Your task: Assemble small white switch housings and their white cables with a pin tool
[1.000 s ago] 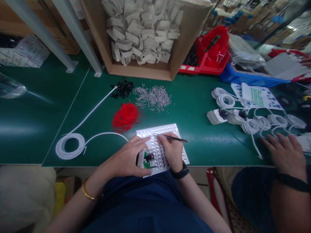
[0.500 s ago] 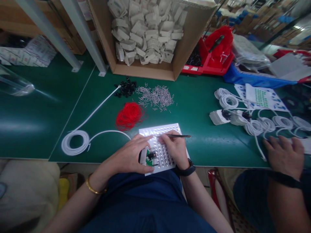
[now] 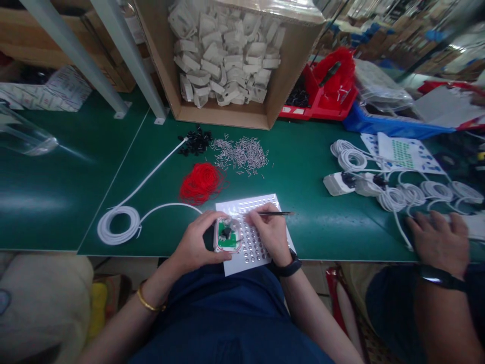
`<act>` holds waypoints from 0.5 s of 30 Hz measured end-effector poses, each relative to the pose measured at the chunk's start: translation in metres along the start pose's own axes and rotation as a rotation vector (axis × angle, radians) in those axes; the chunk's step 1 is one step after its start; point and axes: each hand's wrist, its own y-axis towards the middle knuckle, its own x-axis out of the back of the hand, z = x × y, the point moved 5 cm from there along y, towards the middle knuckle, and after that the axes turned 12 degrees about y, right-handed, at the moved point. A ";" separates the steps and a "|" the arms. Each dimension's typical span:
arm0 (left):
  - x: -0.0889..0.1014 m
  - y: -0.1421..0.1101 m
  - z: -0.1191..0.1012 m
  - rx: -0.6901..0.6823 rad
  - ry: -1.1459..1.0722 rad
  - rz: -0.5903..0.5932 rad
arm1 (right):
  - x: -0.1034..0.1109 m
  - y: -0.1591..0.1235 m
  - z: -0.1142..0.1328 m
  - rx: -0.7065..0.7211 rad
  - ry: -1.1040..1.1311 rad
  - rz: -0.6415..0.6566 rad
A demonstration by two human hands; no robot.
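My left hand (image 3: pixel 196 241) grips a white housing (image 3: pixel 216 247) by its edges, its open side facing up. Inside it sit a green circuit board (image 3: pixel 227 242) and a black part. Between the thumb and fingers of my right hand (image 3: pixel 270 230) is a thin dark tool like tweezers (image 3: pixel 278 213), its back end pointing right. The tool's tip is hidden by the fingers. Under both hands lies a white sheet (image 3: pixel 224 207) with rows of small shiny round dots. A white cable (image 3: pixel 170 205) runs from near the housing to a coil (image 3: pixel 104 225) at the left.
Black pieces (image 3: pixel 197 140), small metal screws or pins (image 3: pixel 246 154) and red rings (image 3: pixel 200 183) lie in piles. Behind stands a cardboard box (image 3: pixel 227 116) of white housings. Coiled cables (image 3: pixel 392 199) and a co-worker's hand (image 3: pixel 439 242) are at the right.
My left hand has turned the housing so its open face with the board shows fully. My right hand stays over the sheet with the tool. The view has shifted slightly.
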 end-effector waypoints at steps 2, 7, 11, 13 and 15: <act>0.000 -0.003 0.006 0.062 -0.099 -0.141 | 0.002 -0.001 -0.002 -0.026 0.077 0.000; -0.009 0.001 0.011 0.104 -0.306 -0.290 | 0.012 -0.004 0.001 -0.163 0.467 -0.026; -0.014 0.004 0.011 0.120 -0.380 -0.265 | 0.000 -0.018 0.016 -0.252 0.672 0.034; -0.015 0.004 0.009 0.121 -0.406 -0.252 | -0.012 -0.025 0.024 -0.234 0.688 0.075; -0.015 0.003 0.008 0.126 -0.440 -0.256 | -0.024 -0.030 0.028 -0.204 0.664 0.082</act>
